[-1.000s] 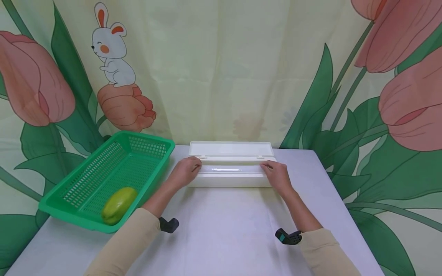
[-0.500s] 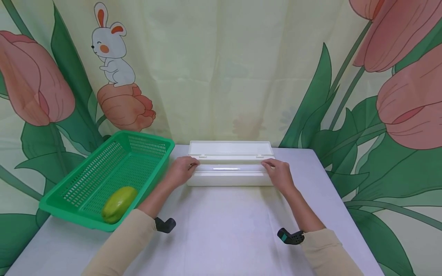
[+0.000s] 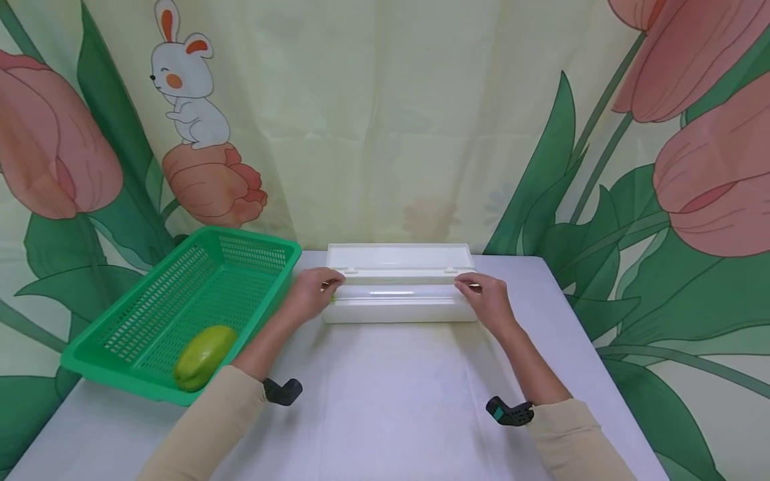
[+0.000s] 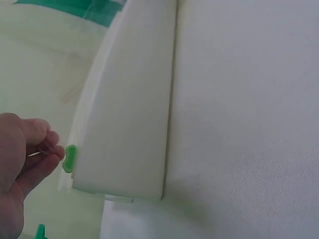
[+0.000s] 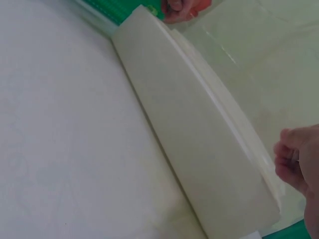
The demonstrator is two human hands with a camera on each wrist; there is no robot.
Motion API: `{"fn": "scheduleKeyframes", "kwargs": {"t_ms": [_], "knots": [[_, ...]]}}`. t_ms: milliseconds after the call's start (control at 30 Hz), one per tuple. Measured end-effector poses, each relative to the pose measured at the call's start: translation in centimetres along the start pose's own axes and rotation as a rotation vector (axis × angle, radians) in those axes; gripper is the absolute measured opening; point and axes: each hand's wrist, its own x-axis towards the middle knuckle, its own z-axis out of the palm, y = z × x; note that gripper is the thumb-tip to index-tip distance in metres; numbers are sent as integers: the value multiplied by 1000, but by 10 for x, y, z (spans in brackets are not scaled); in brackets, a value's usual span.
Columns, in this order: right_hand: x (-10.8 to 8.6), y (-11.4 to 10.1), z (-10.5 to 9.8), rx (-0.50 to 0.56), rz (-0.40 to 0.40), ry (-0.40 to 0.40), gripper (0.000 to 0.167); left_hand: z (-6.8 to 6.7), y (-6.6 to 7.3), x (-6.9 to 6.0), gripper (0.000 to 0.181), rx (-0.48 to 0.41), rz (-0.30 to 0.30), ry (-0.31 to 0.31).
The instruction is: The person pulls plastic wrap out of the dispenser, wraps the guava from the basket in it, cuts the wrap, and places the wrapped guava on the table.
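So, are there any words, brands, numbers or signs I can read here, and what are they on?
There are none that can be read.
White box: no lettering shows.
Green basket and yellow-green fruit: none shows.
Curtain: drawn rabbit and tulips, no words.
Black wrist gadget, the right one: its teal patch is too small to tell.

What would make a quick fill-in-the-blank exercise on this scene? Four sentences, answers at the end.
1. Between the left hand and right hand, the white box has its lid not closed but ____.
2. The basket stands on the person's ____ side of the box.
3. The number of fruits in the basket is ____.
4. The small tab beside the left hand is coloured ____.

Missing words: open; left; one; green.
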Motion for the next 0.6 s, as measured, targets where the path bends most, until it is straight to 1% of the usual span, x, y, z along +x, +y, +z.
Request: {"fn": "scheduleKeyframes", "kwargs": {"t_ms": [67, 200, 300, 400, 433, 533, 600], "knots": [[0, 2, 0, 2, -26, -1, 15, -1, 1, 1, 14, -1, -1, -3], [1, 3, -2, -7, -53, -3, 14, -3, 2, 1, 14, 3, 6, -6], [1, 3, -5, -17, -72, 12, 13, -4, 2, 0, 14, -6, 24, 2], [0, 2, -8, -18, -89, 30, 12, -5, 1, 0, 14, -22, 27, 11], [0, 2, -9, -20, -91, 34, 12, -5, 1, 0, 14, -26, 24, 13], [-1, 3, -12, -27, -91, 32, 12, -5, 0, 0, 15, -36, -11, 11], [-2, 3, -13, -23, -81, 19, 12, -5, 0, 0, 16, -40, -34, 14]]}}
